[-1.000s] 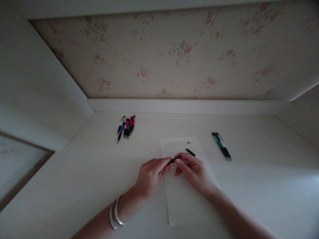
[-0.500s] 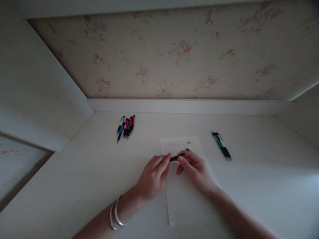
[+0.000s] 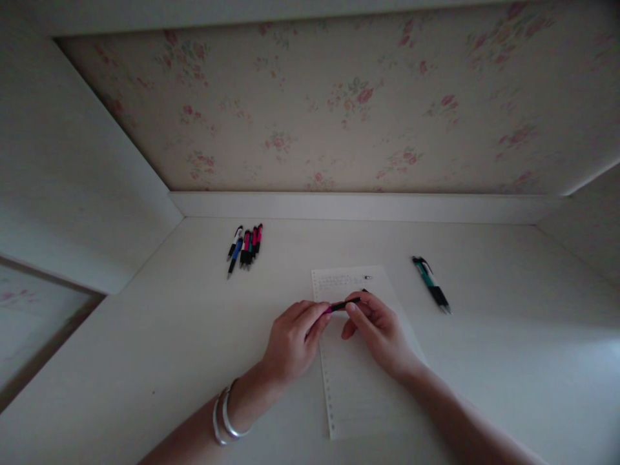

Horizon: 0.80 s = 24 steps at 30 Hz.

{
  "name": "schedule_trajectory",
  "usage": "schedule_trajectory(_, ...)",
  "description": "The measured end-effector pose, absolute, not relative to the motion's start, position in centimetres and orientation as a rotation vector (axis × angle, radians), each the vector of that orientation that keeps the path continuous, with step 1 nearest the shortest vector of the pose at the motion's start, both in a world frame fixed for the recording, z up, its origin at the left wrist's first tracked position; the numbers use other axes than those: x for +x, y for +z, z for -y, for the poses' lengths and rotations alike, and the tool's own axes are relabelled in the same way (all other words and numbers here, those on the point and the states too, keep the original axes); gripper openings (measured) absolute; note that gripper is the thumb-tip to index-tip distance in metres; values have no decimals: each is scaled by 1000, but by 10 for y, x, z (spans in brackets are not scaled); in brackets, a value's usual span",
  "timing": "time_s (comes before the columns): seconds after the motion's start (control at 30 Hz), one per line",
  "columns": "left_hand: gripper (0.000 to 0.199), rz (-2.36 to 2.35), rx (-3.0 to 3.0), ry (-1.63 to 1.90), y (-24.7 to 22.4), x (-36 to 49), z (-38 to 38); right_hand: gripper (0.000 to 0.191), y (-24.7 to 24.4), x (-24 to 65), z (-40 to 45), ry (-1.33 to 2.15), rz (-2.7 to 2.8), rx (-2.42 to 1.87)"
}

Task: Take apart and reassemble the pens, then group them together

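Both hands meet over a sheet of lined paper (image 3: 358,387) and hold a pen (image 3: 339,306) almost level between them. My left hand (image 3: 296,337) is closed around its magenta end, most of which the fingers cover. My right hand (image 3: 380,329) pinches the black grip section between thumb and index finger. Just beyond the right fingers, a small black piece (image 3: 365,290) shows in part; what it belongs to cannot be made out. Farther up the sheet lies a tiny silvery piece resembling a pen tip (image 3: 368,278), beside lines of handwriting.
Several pens (image 3: 246,248) with pink, blue, teal and white barrels lie grouped at the back left. To the right are two pens side by side, one teal (image 3: 426,276) and one white (image 3: 433,282). A white ledge (image 3: 358,206) and floral panel (image 3: 310,110) bound the desk behind.
My left fingers have shifted slightly left along the pen, so more of the black grip and a bit of magenta barrel now show. My right hand has barely moved.
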<state>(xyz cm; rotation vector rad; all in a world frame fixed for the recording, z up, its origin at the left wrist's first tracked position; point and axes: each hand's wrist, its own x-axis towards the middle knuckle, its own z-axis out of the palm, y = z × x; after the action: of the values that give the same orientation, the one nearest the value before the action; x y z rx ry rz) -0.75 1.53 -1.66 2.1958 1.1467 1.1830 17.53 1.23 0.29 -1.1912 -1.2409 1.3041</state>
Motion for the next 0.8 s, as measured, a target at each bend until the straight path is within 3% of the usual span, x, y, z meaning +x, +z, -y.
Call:
schedule_trajectory(0.3,22,-1132,2206,1085,-12,-5,-13,30,6,177,-12,1322,1290,-1200)
schedule_trajectory(0.8,12,-1187,2374,1159,-16,-7,-16,24,1,178,-14,1328,1398,-1243)
